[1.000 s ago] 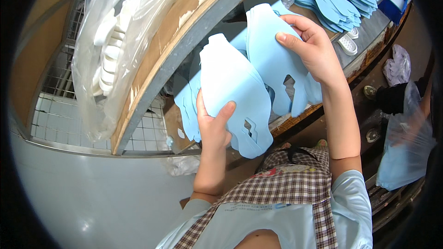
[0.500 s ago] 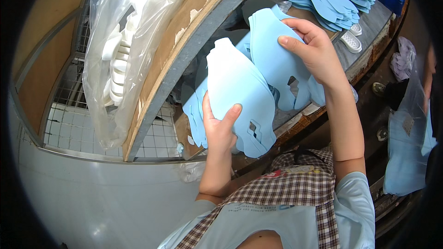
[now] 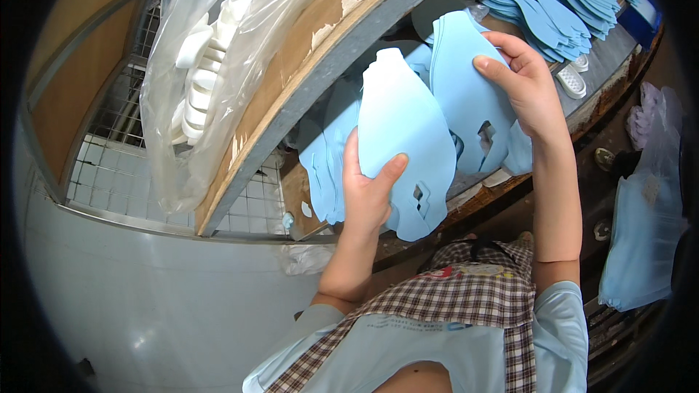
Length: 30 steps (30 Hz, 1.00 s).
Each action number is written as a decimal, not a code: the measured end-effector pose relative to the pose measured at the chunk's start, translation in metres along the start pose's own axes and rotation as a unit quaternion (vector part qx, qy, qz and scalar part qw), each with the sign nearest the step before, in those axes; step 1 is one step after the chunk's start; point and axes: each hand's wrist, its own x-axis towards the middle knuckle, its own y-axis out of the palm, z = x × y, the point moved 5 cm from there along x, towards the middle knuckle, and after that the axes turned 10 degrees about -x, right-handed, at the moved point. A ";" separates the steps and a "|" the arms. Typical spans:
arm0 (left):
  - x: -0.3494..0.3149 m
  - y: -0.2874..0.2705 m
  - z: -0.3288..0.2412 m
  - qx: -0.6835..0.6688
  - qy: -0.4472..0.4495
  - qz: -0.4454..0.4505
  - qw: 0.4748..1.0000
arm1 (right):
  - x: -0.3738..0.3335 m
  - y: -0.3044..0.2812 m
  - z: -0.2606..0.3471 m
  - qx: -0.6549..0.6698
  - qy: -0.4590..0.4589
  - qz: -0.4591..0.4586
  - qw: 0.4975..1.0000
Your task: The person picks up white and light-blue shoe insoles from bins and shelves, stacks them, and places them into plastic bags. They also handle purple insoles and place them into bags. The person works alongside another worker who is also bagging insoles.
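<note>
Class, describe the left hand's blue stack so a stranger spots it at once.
Above the checked apron, find the left hand. It grips a stack of blue cut-outs. Unlike the bundle in the right hand or the pile behind, its top looks almost white.

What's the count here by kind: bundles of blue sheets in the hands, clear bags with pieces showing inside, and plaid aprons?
Held blue bundles: 2 (left bundle in the left hand, right bundle in the right hand)
Clear bags with pieces showing: 2 (white-filled bag, blue-filled bag)
Plaid apron: 1
Total: 5
</note>
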 end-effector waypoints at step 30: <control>-0.103 -0.107 0.017 -0.152 -0.120 -0.187 0.963 | 0.212 0.075 -0.151 -0.500 0.100 -0.021 0.860</control>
